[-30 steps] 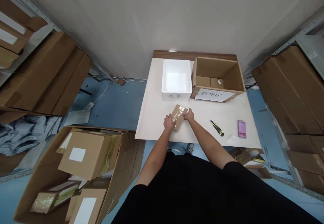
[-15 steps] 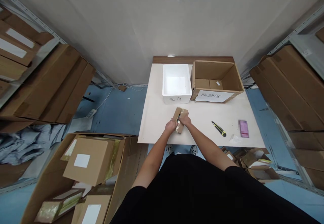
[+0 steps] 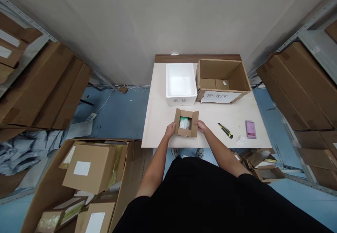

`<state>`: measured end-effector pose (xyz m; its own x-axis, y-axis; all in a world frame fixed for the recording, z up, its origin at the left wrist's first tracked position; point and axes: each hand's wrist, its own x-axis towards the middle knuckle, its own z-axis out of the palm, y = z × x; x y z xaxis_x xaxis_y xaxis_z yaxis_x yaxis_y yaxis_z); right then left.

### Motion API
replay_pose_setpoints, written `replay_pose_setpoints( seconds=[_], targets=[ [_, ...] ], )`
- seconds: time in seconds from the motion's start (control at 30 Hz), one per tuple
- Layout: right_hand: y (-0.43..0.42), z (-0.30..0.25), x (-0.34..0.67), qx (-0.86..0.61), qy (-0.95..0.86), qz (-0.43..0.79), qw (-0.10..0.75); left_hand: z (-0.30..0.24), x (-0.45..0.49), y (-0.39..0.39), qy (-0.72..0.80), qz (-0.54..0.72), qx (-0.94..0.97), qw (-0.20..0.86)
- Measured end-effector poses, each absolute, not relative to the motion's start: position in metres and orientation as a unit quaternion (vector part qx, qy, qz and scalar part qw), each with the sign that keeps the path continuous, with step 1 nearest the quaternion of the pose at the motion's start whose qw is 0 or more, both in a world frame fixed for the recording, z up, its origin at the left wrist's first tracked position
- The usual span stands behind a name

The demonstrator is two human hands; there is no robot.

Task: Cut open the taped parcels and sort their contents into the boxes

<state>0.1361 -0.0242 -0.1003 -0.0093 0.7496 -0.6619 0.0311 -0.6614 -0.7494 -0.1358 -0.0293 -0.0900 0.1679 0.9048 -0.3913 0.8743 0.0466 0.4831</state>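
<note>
A small cardboard box (image 3: 182,132) stands on the white table (image 3: 155,120) with its flaps folded outward. Inside it lie a green item (image 3: 183,119) and something white and crumpled, perhaps plastic wrap (image 3: 184,124); what the green thing is cannot be made out. My left hand (image 3: 170,130) grips the left flap, fingers closed on its edge. On the opposite side, my right hand (image 3: 202,126) pinches the right flap. A yellow-and-black utility knife (image 3: 225,130) lies to the right of my right hand, apart from it.
Behind the small box stand a white foam box (image 3: 181,102) and a larger cardboard box (image 3: 223,97) with a paper label. Clear plastic (image 3: 241,140) and a blurred pink item (image 3: 250,129) lie at the table's right. A big carton of parcels (image 3: 135,166) sits at lower left.
The small box's flaps have been pulled apart, so its contents now show. My hands have moved away from each other, one to each side. The view has shifted slightly.
</note>
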Motion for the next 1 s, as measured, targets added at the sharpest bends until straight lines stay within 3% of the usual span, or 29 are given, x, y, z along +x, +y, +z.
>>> replay_pose_setpoints(
  seconds=[0.1,0.2,0.33,0.47,0.6,0.73,0.83,1.0],
  targets=[
    [-0.042,-0.106,0.139,-0.652,-0.283,0.623,0.327,-0.088,-0.129,-0.031,0.684,0.046,0.68,0.261],
    [-0.048,-0.111,0.134,-0.723,-0.319,0.526,0.314,-0.086,-0.113,-0.029,0.595,0.018,0.774,0.215],
    [-0.045,-0.112,0.136,-0.776,-0.479,0.336,0.236,-0.089,-0.106,-0.028,0.509,-0.017,0.82,0.262],
    [-0.034,-0.111,0.137,-0.681,-0.688,0.181,0.175,-0.096,-0.122,-0.036,0.473,0.025,0.806,0.355],
    [-0.012,-0.11,0.117,-0.516,-0.83,0.208,0.039,-0.099,-0.13,-0.054,0.456,0.034,0.809,0.369],
    [0.009,-0.11,0.095,-0.53,-0.813,0.235,-0.057,-0.1,-0.117,-0.073,0.47,0.023,0.824,0.317],
    [0.012,-0.113,0.09,-0.542,-0.806,0.231,-0.055,-0.102,-0.101,-0.085,0.481,0.034,0.836,0.263],
    [0.011,-0.118,0.097,-0.532,-0.805,0.258,0.049,-0.107,-0.087,-0.096,0.482,0.067,0.842,0.235]
  ],
)
